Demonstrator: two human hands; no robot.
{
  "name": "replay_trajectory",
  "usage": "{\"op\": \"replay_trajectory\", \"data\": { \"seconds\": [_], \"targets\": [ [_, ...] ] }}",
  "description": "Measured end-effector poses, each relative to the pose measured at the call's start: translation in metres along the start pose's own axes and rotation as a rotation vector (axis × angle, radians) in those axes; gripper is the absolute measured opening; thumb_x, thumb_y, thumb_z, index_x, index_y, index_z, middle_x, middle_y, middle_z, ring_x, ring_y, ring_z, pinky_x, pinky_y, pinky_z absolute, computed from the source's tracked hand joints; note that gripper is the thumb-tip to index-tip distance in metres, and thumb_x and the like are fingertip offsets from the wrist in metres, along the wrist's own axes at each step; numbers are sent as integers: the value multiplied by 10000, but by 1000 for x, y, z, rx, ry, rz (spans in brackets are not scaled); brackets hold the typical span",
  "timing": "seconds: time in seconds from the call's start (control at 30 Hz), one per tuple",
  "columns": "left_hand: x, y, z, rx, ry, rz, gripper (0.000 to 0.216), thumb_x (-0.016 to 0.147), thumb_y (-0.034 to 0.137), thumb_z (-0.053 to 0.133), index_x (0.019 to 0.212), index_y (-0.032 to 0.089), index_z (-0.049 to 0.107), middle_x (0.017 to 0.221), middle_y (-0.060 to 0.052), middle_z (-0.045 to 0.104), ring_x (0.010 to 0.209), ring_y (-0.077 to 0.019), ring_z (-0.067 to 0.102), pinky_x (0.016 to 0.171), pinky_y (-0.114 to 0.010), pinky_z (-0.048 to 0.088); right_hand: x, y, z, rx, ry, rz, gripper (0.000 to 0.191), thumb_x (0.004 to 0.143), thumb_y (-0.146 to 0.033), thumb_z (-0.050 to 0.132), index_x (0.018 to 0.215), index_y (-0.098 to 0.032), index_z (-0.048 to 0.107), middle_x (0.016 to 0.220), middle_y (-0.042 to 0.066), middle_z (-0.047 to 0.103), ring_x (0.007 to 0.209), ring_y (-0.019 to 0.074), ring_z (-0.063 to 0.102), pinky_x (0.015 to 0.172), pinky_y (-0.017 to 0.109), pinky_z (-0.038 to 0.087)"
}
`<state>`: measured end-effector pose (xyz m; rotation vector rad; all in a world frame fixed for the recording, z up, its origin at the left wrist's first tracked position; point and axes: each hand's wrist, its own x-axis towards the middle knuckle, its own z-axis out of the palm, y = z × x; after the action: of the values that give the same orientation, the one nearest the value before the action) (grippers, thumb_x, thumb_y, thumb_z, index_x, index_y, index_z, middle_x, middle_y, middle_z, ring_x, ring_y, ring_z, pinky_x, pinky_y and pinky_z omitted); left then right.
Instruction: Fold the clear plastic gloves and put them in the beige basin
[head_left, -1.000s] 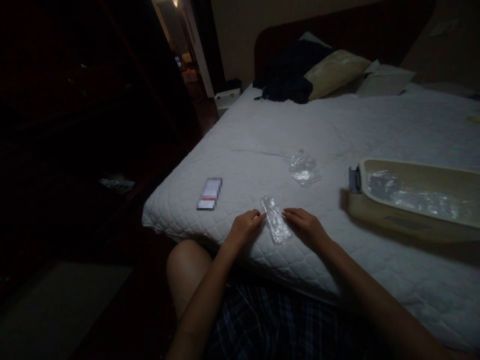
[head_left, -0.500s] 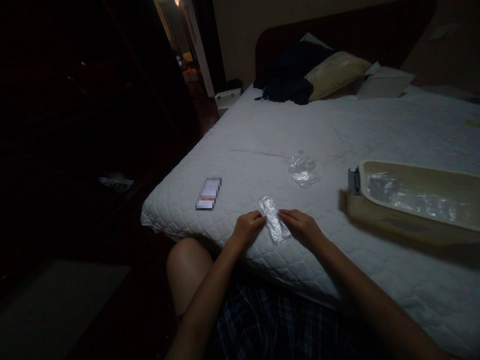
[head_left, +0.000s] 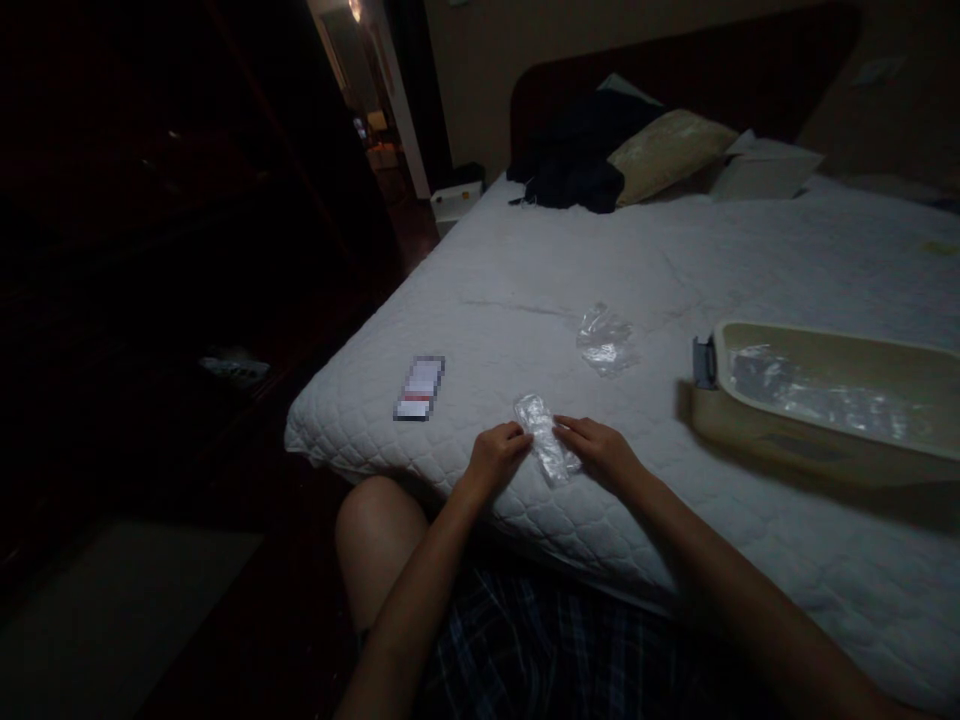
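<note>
A narrow folded strip of clear plastic [head_left: 545,448] lies on the white quilted mattress [head_left: 675,270] near its front edge. My left hand [head_left: 496,456] rests at the strip's left side, its fingers curled with the tips on the plastic. On the other side, my right hand [head_left: 601,452] pinches the strip's right edge with bent fingers. A crumpled clear plastic bag [head_left: 604,339] lies a little farther back on the mattress.
A beige basket [head_left: 810,442] with clear plastic inside stands on the right of the bed. A small flat rectangular object [head_left: 419,388] lies to the left. Pillows [head_left: 669,150] and dark clothing [head_left: 574,150] sit at the headboard. The floor on the left is dark.
Both hands have closed in slightly on the plastic strip, which has become a little shorter and more compact. Nothing else on the bed has moved.
</note>
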<state>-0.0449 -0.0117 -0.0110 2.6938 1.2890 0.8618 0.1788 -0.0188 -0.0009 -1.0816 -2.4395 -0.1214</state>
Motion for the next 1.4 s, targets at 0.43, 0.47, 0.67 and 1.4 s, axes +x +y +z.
{"op": "replay_trajectory", "data": {
  "seconds": [0.43, 0.47, 0.67, 1.4],
  "targets": [
    [2, 0, -1, -182, 21, -108, 166, 813, 256, 532, 866, 198, 678, 824, -21, 620, 736, -110, 572, 664, -213, 427, 1, -5, -6, 267, 17, 141, 372, 766, -161, 499, 1136, -172, 542, 916, 86, 637, 854, 196, 564, 742, 329, 480],
    [2, 0, -1, -187, 19, -115, 166, 812, 259, 534, 867, 199, 679, 823, -20, 620, 735, -109, 572, 665, -213, 428, 1, -6, -7, 267, 13, 144, 356, 770, -185, 513, 1123, -168, 548, 909, 88, 638, 850, 198, 565, 734, 327, 479],
    [3, 1, -2, -189, -9, -139, 168, 809, 266, 540, 878, 211, 683, 823, -18, 619, 733, -111, 571, 662, -215, 429, 3, -4, -5, 251, -1, 127, 297, 775, -234, 559, 1068, -186, 568, 970, 85, 651, 870, 211, 561, 740, 342, 470],
    [17, 12, -9, -278, -53, -429, 320, 831, 349, 438, 634, 188, 632, 681, 11, 570, 625, -94, 526, 582, -206, 372, 24, -11, 0, 332, -34, 496, 267, 840, -359, 421, 748, -184, 600, 726, 31, 599, 698, 151, 521, 625, 260, 375]
  ]
}}
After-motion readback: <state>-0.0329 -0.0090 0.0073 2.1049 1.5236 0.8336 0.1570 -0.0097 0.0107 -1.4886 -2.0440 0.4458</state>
